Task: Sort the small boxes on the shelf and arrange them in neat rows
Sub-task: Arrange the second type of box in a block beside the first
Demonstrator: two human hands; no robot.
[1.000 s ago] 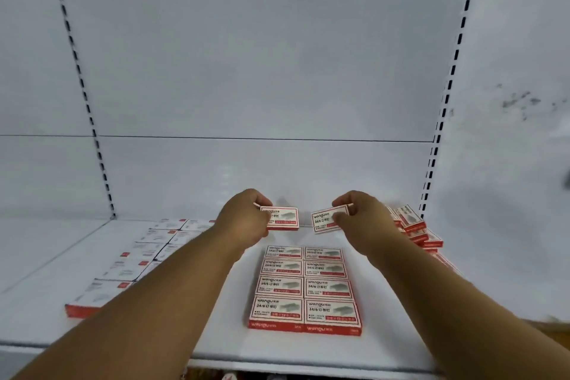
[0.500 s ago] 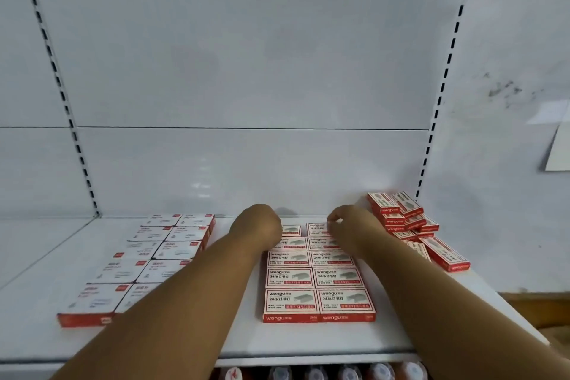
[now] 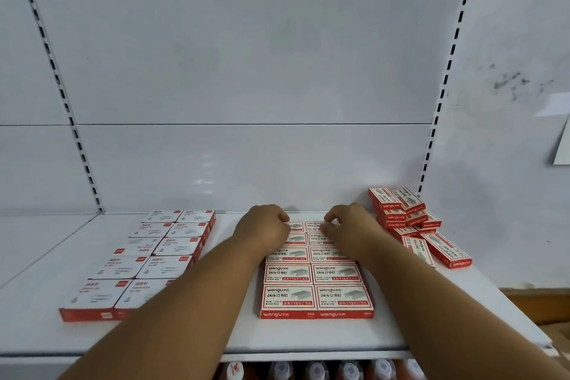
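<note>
While both hands work at the back of the shelf (image 3: 308, 336), most of the sorting looks done, with a smaller share left. On the left side of the shelf, the white boxes (image 3: 148, 259) lie flat in two straight columns running from the front edge to the back panel, edges touching. In the middle, the red-and-white staple boxes (image 3: 314, 284) form a second two-column block; four rows show clearly at the front and at least one more sits under the hands at the back.

The left hand (image 3: 262, 228) rests knuckles-up on the rearmost box of the left column (image 3: 294, 227), fingers curled down onto it; whether this grip is pinching the box or only pressing it into line, I cannot tell. The right hand (image 3: 348, 225) lies on the rearmost box of the right column (image 3: 314, 224), fingertips (image 3: 327, 227) bent onto its top face, and again the pictures do not show whether it clasps the box or merely nudges it flat. Both boxes are down on the shelf, touching the row in front, so the step in hand seems to be squaring off the back row.

What remains is the loose pile of staple boxes (image 3: 407, 219) at the right, against the upright: stacked unevenly, tilted at different angles, some sliding forward. These have yet to be laid out in rows, probably as further columns beside the middle block.
</note>
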